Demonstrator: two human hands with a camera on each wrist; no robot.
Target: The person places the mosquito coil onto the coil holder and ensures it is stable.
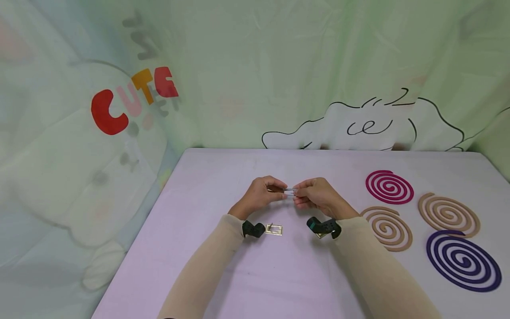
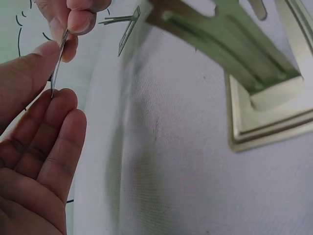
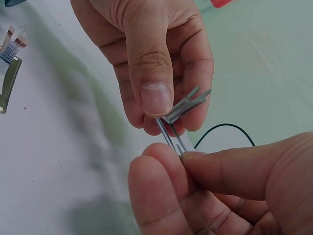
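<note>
Both hands meet over the middle of the table and hold a thin silver metal coil stand (image 3: pixel 188 105) between them. The left hand (image 1: pixel 259 194) pinches one side of it between thumb and fingers. From the other side, the right hand (image 1: pixel 322 195) pinches it too. A forked prong sticks up from the stand in the right wrist view, while the fingers hide part of its frame. Below the left wrist lies a gold-coloured stand (image 1: pixel 274 229) with a rectangular frame and a raised prong. Another gold-coloured stand (image 1: pixel 321 235) is mostly hidden behind the right wrist strap.
To the right lie several spiral mosquito coils: a magenta coil (image 1: pixel 389 187), a tan coil (image 1: pixel 387 228), a second tan coil (image 1: pixel 449 214) and a dark purple coil (image 1: pixel 463 261) touching or overlapping it. A printed curtain (image 1: pixel 247 79) hangs behind the pale table (image 1: pixel 191 195).
</note>
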